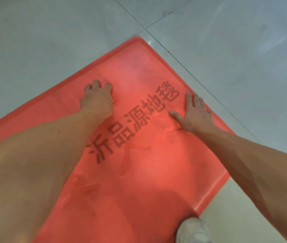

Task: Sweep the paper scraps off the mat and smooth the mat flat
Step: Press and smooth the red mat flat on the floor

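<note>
Red mat (139, 181) fills the frame's centre on grey floor (34, 41). Left hand (97, 99) presses it with curled fingers, gripping nothing; right hand (195, 114) lies flat, fingers spread.

Soft, slightly blurred, evenly lit view

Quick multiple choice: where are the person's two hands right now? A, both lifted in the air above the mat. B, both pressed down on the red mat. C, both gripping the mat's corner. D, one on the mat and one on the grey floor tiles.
B: the left hand and right hand both rest on the red mat, either side of its dark printed characters.
</note>
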